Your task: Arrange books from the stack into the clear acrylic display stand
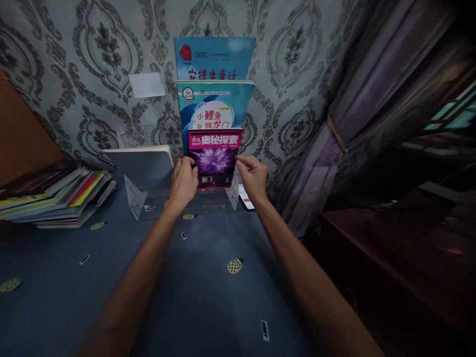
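Note:
A small book with a magenta and purple cover [214,161] stands upright at the front of a clear acrylic book stand [208,201]. My left hand [184,181] grips its left edge with curled fingers. At the right edge, my right hand [253,177] pinches the same book between thumb and fingers. Behind it, one tier higher, rises a teal book [217,99] with a white oval on its cover. A taller blue book [213,57] stands at the very back. The lower parts of both rear books are hidden.
To the left on the stand leans a dark-covered book [145,166]. A pile of books and magazines [63,196] lies farther left. Behind the right hand is a phone [245,197]. A patterned wall backs the blue tablecloth [208,297]; a tied curtain [316,148] hangs right.

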Demonstrator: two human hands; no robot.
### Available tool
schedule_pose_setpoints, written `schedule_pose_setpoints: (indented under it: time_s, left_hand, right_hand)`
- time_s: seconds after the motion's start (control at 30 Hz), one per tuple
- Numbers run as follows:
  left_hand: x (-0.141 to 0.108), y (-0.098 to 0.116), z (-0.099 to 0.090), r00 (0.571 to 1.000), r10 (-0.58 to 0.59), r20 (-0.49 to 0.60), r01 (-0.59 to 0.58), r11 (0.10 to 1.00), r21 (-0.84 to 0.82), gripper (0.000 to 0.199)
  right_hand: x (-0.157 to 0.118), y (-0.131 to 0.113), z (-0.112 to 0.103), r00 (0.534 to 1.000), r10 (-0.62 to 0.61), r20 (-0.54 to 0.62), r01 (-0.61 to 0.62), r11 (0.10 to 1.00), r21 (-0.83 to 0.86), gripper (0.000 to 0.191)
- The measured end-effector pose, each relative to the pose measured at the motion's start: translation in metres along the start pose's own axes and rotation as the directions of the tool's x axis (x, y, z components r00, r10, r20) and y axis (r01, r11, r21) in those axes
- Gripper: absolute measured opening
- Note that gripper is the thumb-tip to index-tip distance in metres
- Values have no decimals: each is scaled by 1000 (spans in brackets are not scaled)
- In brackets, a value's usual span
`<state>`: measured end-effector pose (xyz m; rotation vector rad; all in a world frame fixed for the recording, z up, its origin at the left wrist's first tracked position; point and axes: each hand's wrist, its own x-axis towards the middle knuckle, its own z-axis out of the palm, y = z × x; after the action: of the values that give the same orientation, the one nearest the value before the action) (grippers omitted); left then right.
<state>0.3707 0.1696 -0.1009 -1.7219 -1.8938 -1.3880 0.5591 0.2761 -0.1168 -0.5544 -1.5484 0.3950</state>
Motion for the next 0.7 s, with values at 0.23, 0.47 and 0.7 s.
schedule_pose_setpoints:
  time_s: [0.23, 0.47, 0.7]
  left_hand:
    - [-1, 3, -2, 1000, 27, 15, -27, 1000, 8, 12]
    - [0, 7, -8, 999, 21, 38, -23, 999, 42, 11]
    - [-1, 14, -15, 999, 16, 32, -19, 996, 89, 11]
  right_hand:
    - [-2, 4, 0, 1000, -7, -12, 6, 998, -60, 20]
    - [-3, 0, 0, 1000, 0, 1, 0, 997, -78, 21]
    - [-2, -2, 0, 1000, -8, -23, 6, 997, -72, 20]
